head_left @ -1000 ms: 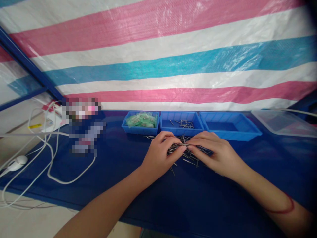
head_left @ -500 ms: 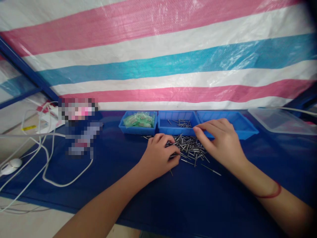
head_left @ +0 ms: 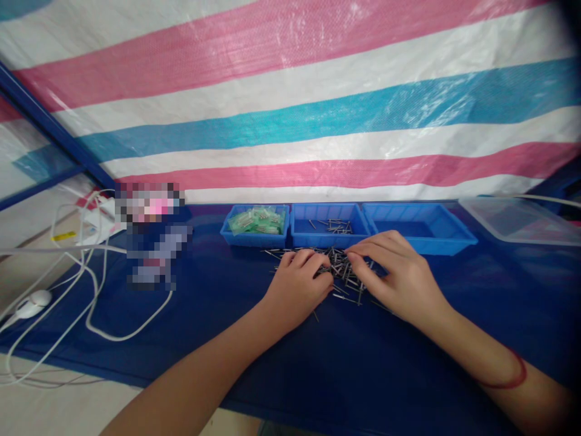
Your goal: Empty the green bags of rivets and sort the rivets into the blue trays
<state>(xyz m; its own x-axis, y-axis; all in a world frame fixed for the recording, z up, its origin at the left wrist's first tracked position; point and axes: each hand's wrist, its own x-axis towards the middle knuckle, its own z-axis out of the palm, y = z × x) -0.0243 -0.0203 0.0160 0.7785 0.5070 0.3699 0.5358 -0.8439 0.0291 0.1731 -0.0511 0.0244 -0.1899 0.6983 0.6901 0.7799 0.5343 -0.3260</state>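
Both hands are resting on a pile of pins [head_left: 345,270] on the surface [head_left: 227,315]: the left hand [head_left: 297,284], at 9 o'clock, is curling its fingers over some, its grip hidden; the right hand [head_left: 399,275], at 3 o'clock, is spreading its fingers. At 12 o'clock, a blue tray [head_left: 329,225] is holding more pins.

A striped tarpaulin [head_left: 290,109] in pink, white and blue fills the upper half of the frame. Below it, a dark blue table cover [head_left: 318,363] spans the lower frame. Three blue trays stand in a row at centre: the left tray [head_left: 255,235] contains green packets [head_left: 258,219]; the right tray [head_left: 420,237] adjoins the middle tray [head_left: 329,235]. A clear plastic tray [head_left: 521,221] sits at far right. White cables [head_left: 91,290] and a white mouse [head_left: 32,304] occupy the left side.
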